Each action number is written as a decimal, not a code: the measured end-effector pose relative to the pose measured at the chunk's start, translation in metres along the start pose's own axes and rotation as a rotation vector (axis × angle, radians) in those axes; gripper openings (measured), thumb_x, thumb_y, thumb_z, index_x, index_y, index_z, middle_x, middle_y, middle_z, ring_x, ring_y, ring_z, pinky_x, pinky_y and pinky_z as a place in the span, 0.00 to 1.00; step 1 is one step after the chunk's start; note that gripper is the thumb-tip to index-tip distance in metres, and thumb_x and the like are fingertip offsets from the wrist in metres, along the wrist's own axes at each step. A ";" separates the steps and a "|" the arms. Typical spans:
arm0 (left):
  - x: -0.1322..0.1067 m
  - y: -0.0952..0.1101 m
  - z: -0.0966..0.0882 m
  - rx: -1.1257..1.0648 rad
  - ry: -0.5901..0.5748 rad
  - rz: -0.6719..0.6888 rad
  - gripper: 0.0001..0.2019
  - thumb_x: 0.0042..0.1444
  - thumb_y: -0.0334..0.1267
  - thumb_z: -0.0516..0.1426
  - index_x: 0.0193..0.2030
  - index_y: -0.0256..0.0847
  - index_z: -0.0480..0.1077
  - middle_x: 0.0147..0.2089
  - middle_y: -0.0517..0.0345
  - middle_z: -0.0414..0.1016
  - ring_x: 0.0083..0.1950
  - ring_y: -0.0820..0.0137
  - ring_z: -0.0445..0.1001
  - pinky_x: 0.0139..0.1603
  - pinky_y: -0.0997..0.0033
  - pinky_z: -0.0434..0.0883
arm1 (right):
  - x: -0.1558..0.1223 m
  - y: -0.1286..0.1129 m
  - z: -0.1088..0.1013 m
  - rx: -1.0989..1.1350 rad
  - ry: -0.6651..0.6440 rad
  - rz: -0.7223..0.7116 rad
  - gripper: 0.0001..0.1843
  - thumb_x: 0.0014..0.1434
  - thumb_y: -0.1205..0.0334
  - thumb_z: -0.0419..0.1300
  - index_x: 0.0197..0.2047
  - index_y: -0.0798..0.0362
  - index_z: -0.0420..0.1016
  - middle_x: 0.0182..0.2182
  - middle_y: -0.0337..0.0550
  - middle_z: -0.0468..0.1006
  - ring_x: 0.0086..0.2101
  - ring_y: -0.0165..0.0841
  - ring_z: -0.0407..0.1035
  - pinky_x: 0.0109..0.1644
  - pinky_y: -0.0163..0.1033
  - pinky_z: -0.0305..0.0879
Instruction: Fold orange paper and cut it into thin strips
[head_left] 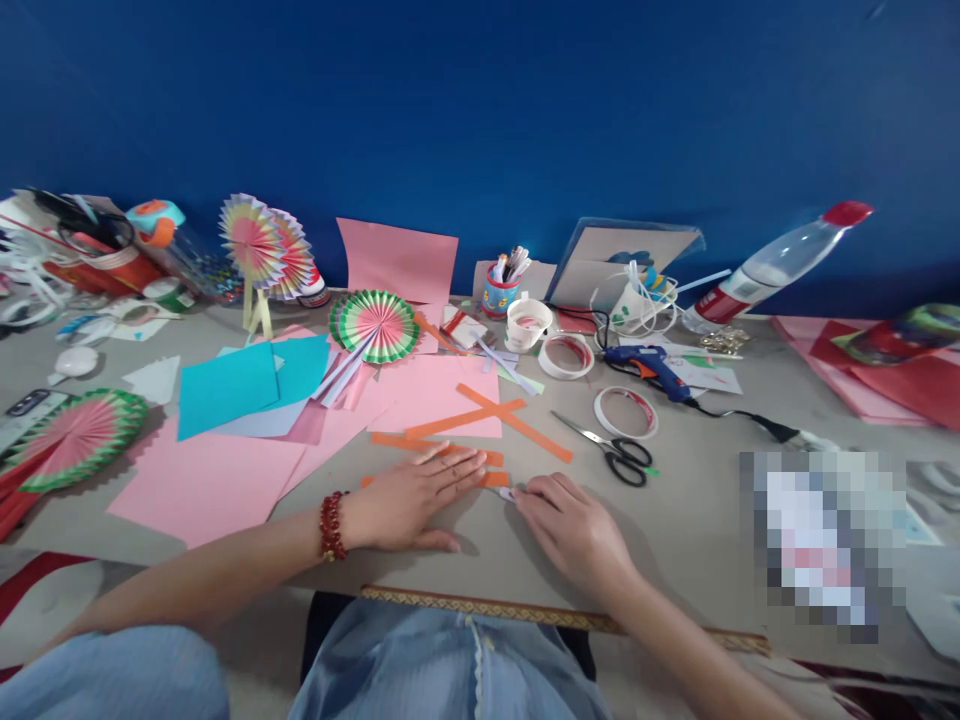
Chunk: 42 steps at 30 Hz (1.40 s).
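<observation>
My left hand (411, 497) lies flat, fingers stretched out, pressing an orange paper strip (495, 479) onto the grey table (697, 520). A red bead bracelet (331, 525) is on that wrist. My right hand (566, 520) is curled, fingertips pinching something small and white at the strip's right end. More orange strips (480, 412) lie crossed on a pink sheet (435, 390) just beyond the hands. Black-handled scissors (619, 455) rest to the right of the hands.
Tape rolls (626, 411) and a blue glue gun (651, 366) with its cord lie right of centre. Folded paper fans (375, 325), blue paper (240, 385), a pen cup (499, 290), a bottle (780, 265) and red sheets (885, 380) crowd the back and sides.
</observation>
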<state>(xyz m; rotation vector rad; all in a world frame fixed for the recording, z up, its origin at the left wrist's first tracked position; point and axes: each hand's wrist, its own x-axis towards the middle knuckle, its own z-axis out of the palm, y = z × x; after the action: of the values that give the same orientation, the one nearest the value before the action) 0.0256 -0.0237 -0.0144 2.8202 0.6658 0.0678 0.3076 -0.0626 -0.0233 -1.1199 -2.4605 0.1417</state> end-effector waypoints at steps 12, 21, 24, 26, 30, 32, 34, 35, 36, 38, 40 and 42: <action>-0.003 0.000 0.008 0.049 -0.019 0.011 0.47 0.67 0.66 0.45 0.78 0.31 0.34 0.78 0.43 0.39 0.79 0.58 0.40 0.77 0.53 0.39 | -0.001 -0.007 0.002 -0.012 0.007 0.009 0.14 0.71 0.69 0.50 0.42 0.52 0.77 0.34 0.46 0.76 0.36 0.35 0.69 0.40 0.38 0.68; -0.003 0.000 0.006 0.049 -0.030 0.006 0.48 0.66 0.67 0.46 0.78 0.32 0.34 0.78 0.43 0.41 0.79 0.57 0.40 0.77 0.51 0.41 | 0.003 -0.016 0.009 -0.025 0.015 0.021 0.12 0.69 0.70 0.52 0.43 0.51 0.77 0.36 0.45 0.78 0.36 0.35 0.70 0.39 0.39 0.70; -0.002 0.001 0.006 0.048 -0.039 -0.001 0.48 0.65 0.67 0.45 0.78 0.33 0.34 0.78 0.42 0.40 0.79 0.57 0.39 0.77 0.51 0.39 | 0.005 -0.019 0.014 -0.031 0.019 -0.008 0.12 0.68 0.71 0.52 0.44 0.52 0.77 0.37 0.46 0.78 0.38 0.37 0.70 0.41 0.40 0.70; -0.002 0.001 0.006 0.036 -0.041 -0.009 0.48 0.65 0.67 0.45 0.78 0.34 0.33 0.78 0.42 0.39 0.79 0.57 0.39 0.77 0.52 0.38 | 0.007 -0.022 0.017 -0.038 0.018 -0.022 0.12 0.68 0.71 0.53 0.44 0.53 0.77 0.38 0.46 0.79 0.38 0.37 0.70 0.42 0.41 0.70; -0.005 -0.005 -0.003 -0.082 -0.028 0.000 0.47 0.67 0.65 0.45 0.78 0.36 0.28 0.78 0.43 0.39 0.79 0.58 0.41 0.77 0.53 0.42 | 0.010 -0.024 0.018 -0.024 0.009 -0.017 0.12 0.67 0.72 0.53 0.44 0.53 0.78 0.40 0.47 0.79 0.38 0.37 0.69 0.41 0.40 0.70; -0.010 -0.010 -0.011 -0.153 -0.001 -0.025 0.43 0.71 0.60 0.44 0.78 0.37 0.26 0.79 0.45 0.38 0.79 0.61 0.42 0.77 0.58 0.46 | 0.010 -0.023 0.017 -0.020 0.015 -0.012 0.12 0.67 0.72 0.53 0.42 0.52 0.77 0.41 0.46 0.79 0.38 0.36 0.68 0.40 0.40 0.70; -0.017 -0.014 -0.017 -0.133 0.023 -0.077 0.38 0.72 0.56 0.44 0.78 0.40 0.29 0.79 0.47 0.38 0.79 0.60 0.41 0.77 0.55 0.43 | 0.010 -0.023 0.017 -0.022 0.024 -0.017 0.12 0.67 0.72 0.53 0.40 0.51 0.77 0.41 0.46 0.79 0.37 0.36 0.68 0.39 0.39 0.69; -0.020 -0.016 -0.018 -0.103 0.014 -0.068 0.38 0.72 0.56 0.45 0.78 0.42 0.31 0.79 0.47 0.39 0.79 0.59 0.41 0.77 0.53 0.41 | 0.009 -0.023 0.016 -0.025 0.028 -0.019 0.12 0.67 0.73 0.53 0.40 0.51 0.77 0.40 0.46 0.79 0.37 0.36 0.68 0.39 0.40 0.69; -0.022 -0.016 -0.017 -0.071 -0.001 -0.052 0.39 0.71 0.57 0.46 0.78 0.42 0.33 0.79 0.48 0.40 0.79 0.58 0.41 0.77 0.52 0.40 | 0.010 -0.023 0.016 -0.029 0.030 -0.020 0.12 0.67 0.73 0.53 0.41 0.51 0.77 0.40 0.46 0.79 0.37 0.36 0.68 0.40 0.40 0.69; -0.027 -0.016 -0.012 -0.018 -0.028 -0.016 0.43 0.68 0.60 0.49 0.78 0.41 0.33 0.78 0.46 0.41 0.79 0.58 0.42 0.77 0.52 0.39 | 0.011 -0.023 0.016 -0.042 0.022 -0.017 0.12 0.67 0.72 0.53 0.43 0.51 0.77 0.39 0.46 0.78 0.37 0.36 0.69 0.40 0.40 0.69; -0.029 -0.014 -0.005 0.029 -0.043 -0.010 0.46 0.66 0.63 0.49 0.78 0.38 0.33 0.78 0.45 0.42 0.79 0.58 0.42 0.77 0.53 0.40 | 0.013 -0.024 0.016 -0.058 0.014 -0.008 0.11 0.67 0.72 0.54 0.43 0.51 0.78 0.38 0.46 0.78 0.37 0.36 0.68 0.40 0.40 0.68; -0.029 -0.012 0.000 0.070 -0.049 -0.015 0.48 0.65 0.65 0.49 0.78 0.36 0.33 0.78 0.44 0.41 0.79 0.57 0.41 0.77 0.53 0.40 | 0.015 -0.026 0.018 -0.072 0.002 -0.007 0.10 0.67 0.71 0.55 0.42 0.51 0.78 0.37 0.45 0.78 0.36 0.36 0.68 0.40 0.41 0.68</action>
<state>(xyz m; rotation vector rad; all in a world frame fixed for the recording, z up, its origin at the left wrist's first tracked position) -0.0062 -0.0261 -0.0171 2.8727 0.6918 -0.0274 0.2732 -0.0677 -0.0272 -1.1403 -2.4857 0.0501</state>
